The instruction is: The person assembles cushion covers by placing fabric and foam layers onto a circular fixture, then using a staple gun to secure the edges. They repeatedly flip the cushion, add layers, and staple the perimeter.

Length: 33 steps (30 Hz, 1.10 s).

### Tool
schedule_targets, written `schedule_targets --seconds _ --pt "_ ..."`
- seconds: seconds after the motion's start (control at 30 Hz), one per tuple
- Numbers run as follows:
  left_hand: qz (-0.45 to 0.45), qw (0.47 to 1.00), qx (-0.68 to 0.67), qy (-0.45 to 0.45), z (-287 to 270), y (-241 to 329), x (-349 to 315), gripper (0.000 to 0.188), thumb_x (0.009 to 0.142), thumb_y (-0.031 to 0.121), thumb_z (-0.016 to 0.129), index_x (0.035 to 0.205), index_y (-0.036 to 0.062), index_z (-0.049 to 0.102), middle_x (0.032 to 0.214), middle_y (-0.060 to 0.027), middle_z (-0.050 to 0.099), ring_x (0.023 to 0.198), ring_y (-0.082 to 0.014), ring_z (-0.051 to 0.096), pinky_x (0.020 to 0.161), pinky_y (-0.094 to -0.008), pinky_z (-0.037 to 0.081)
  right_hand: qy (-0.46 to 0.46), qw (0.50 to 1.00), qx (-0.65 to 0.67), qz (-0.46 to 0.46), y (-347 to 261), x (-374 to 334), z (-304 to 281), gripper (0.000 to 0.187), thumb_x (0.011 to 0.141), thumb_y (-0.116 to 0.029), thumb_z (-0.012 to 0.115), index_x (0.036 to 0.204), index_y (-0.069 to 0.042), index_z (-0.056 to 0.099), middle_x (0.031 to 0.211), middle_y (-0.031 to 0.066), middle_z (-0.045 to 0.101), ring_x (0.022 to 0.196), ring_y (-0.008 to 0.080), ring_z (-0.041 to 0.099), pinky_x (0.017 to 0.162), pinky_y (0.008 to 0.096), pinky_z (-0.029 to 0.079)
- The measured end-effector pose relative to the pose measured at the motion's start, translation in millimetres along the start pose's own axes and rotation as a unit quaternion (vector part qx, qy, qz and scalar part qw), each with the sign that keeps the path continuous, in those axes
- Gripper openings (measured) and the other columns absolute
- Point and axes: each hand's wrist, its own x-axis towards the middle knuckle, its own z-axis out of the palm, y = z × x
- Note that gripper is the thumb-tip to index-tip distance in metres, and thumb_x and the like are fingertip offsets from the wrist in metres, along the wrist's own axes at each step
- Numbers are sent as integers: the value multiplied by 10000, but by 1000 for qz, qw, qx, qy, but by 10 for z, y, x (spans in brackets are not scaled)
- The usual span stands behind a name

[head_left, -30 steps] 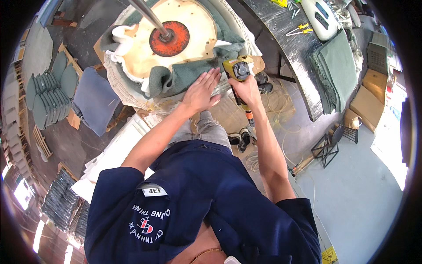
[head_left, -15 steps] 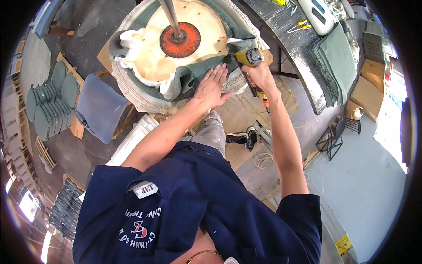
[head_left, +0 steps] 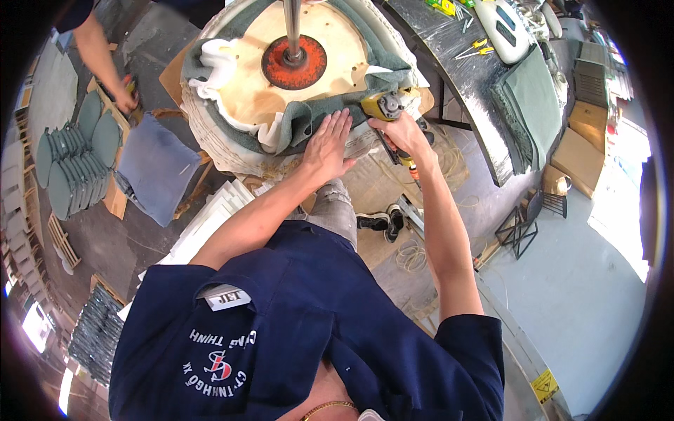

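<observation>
A padded, rounded seat lies bottom up before me, its wooden base [head_left: 344, 42] showing, with a metal post [head_left: 292, 21] standing on a red disc [head_left: 274, 70] at its middle. Grey-green fabric [head_left: 309, 116] is folded inward over the near rim, and white padding [head_left: 216, 64] sticks out at the left. My left hand [head_left: 325, 149] rests on the folded fabric at the near edge, fingers stretched out. In my right hand [head_left: 406, 135] is a yellow staple gun [head_left: 381, 105], its nose at the fabric just right of my left fingers. The exact contact point is hidden.
A dark worktable [head_left: 453, 67] at the right bears yellow-handled scissors [head_left: 477, 48] and stacked green fabric [head_left: 537, 105]. At left are stacked green pads [head_left: 77, 158] and a blue-grey cushion [head_left: 156, 170]. Another person's arm [head_left: 98, 52] reaches in at upper left. A coiled hose [head_left: 411, 256] lies on the floor.
The staple gun in my right hand has moved left along the rim, closer to my left hand, which has also shifted slightly left. Another person's arm has come into view at upper left.
</observation>
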Motion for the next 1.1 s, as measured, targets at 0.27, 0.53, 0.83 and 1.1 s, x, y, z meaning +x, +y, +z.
schedule_targets --seconds 0.27,0.53,0.83,1.1 --pt "-3 999 -29 21 -12 -128 -213 1035 830 470 764 1552 -95 284 1662 -242 241 1561 -351 219 1293 -441 151 -12 999 31 8 -236 -180 189 511 818 -450 756 810 60 730 579 156 654 613 267 701 682 390 556" --pt "-89 993 53 -52 -536 -485 -400 725 934 428 673 1463 -39 508 1645 -192 336 1553 -341 249 1292 -453 131 -33 999 19 -12 -349 -249 469 508 842 -458 753 997 26 758 711 191 711 689 290 720 704 392 542" --pt "-105 965 -22 239 -349 -1277 -968 584 898 508 712 1409 246 601 1448 -116 500 1412 -403 376 1217 -605 208 -65 997 -32 -13 -636 -300 758 523 844 -486 737 1062 -11 760 762 193 728 784 325 729 788 427 541" --pt "-100 958 -22 269 -267 -1310 -977 568 887 477 726 1388 237 606 1441 -88 512 1407 -394 391 1212 -597 227 -13 993 -104 -60 -700 -411 993 546 797 -437 751 1112 9 737 1006 292 728 988 436 715 895 467 570"
